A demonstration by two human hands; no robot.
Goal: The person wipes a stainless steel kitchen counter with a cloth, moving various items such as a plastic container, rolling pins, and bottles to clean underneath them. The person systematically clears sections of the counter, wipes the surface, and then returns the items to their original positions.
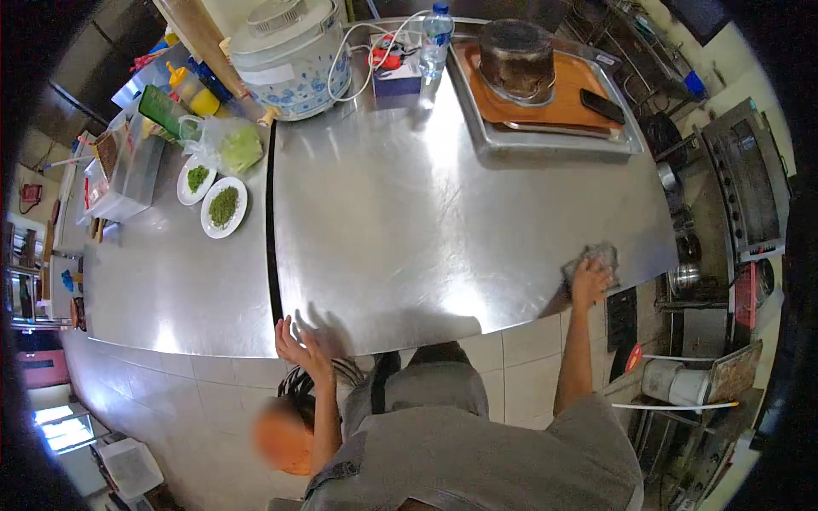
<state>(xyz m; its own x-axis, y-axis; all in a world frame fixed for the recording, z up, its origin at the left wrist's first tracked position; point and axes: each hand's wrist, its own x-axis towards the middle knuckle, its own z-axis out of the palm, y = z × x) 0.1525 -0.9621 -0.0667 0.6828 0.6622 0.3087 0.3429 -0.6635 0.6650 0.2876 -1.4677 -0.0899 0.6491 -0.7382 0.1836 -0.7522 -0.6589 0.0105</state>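
My right hand (592,281) presses a grey cloth (602,255) onto the steel tabletop (383,211), close to its right front corner. The cloth is partly covered by my fingers and slightly blurred. My left hand (301,350) is raised at the front edge, beside the dark gap (273,243) between two steel tables. Its fingers are apart and hold nothing; I cannot tell whether they touch the table.
At the back stand a large lidded container (291,70), a plastic water bottle (436,41) and a metal tray (549,145) bearing a dark pot (516,61) and a phone (602,106). Two plates (239,223) of green food, a plastic bag (236,147) and a clear bin (131,185) sit left.
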